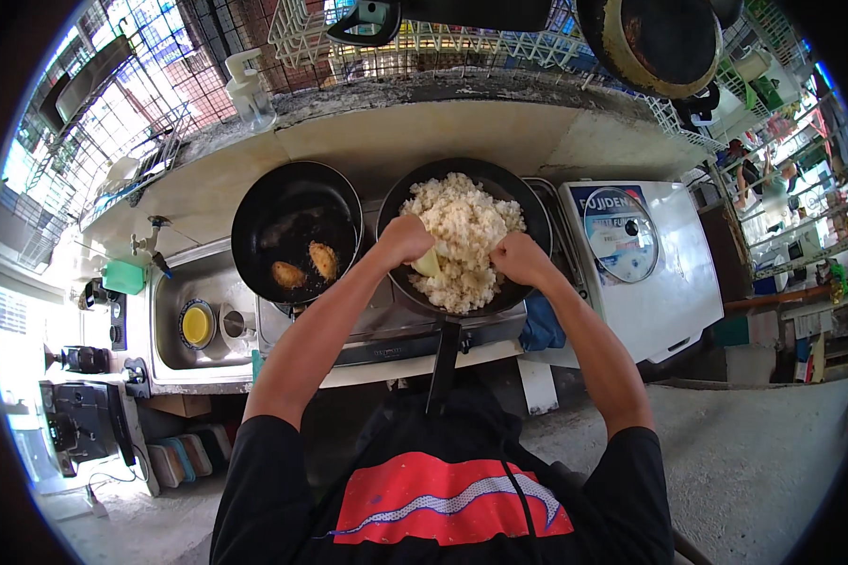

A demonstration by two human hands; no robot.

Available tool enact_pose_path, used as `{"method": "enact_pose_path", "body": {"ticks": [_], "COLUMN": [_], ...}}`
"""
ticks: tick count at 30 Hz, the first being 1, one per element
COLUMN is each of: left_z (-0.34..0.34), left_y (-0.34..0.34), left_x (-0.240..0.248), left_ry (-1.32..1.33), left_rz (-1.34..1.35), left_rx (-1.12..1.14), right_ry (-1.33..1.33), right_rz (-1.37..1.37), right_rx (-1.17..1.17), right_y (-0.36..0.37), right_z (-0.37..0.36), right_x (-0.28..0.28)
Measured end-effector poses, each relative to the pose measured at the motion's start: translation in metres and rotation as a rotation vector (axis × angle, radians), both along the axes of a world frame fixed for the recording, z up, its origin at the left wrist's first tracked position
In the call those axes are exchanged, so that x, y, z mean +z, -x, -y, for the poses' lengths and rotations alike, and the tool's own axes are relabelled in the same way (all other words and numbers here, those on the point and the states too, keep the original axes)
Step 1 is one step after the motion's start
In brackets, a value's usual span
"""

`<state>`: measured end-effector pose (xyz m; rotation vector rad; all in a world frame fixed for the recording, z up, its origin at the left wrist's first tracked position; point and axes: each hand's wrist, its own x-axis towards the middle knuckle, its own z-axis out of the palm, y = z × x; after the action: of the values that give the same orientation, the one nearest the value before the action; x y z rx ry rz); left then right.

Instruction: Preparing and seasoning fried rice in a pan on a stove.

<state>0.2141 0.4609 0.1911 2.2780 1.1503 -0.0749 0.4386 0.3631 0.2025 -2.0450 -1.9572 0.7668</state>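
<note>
A heap of cooked rice (466, 209) fills the black frying pan (534, 202) in front of me, whose handle points toward my body. My left hand (407, 237) is closed at the rice's left side. A smooth pale green piece (427, 264), too little shown to name, sticks out beneath it against the rice. On the opposite side, my right hand (520, 259) is a fist touching the rice; whatever it may hold is hidden. In a second black pan (254, 202) to the left lie two browned pieces of food (324, 260) in oil.
Both pans sit on a gas stove (377, 348). At left is a metal sink (174, 353) with a yellow bowl (197, 325). A glass lid (622, 235) lies on the white appliance (674, 273) at right. Pans (650, 47) hang overhead; a pump bottle (250, 94) stands on the ledge.
</note>
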Motion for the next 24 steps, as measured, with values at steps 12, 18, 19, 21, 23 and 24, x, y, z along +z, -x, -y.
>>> {"method": "enact_pose_path", "body": {"ticks": [12,18,19,21,23,24], "left_z": [-0.01,0.006,0.004,0.002,-0.005,-0.008], "left_y": [-0.003,-0.007,-0.006,-0.003,-0.006,-0.01], "left_x": [0.062,0.077,0.076,0.069,0.054,0.047], "left_ry": [-0.19,-0.434,-0.469,-0.504,-0.56,-0.562], "left_rz": [0.152,0.003,-0.02,-0.047,-0.141,-0.142], "left_rx": [0.154,0.194,0.19,0.19,0.164,0.163], "right_ry": [-0.219,-0.156,-0.157,0.009,0.05,0.072], "right_rz": [0.259,0.654,0.653,0.738,0.736,0.695], "right_rx": [0.071,0.144,0.146,0.127,0.103,0.071], "right_y": [0.0,-0.011,-0.016,-0.025,-0.042,-0.05], "right_z": [-0.009,-0.012,-0.013,-0.016,-0.023,-0.027], "right_x": [0.084,0.114,0.112,0.105,0.079,0.06]}}
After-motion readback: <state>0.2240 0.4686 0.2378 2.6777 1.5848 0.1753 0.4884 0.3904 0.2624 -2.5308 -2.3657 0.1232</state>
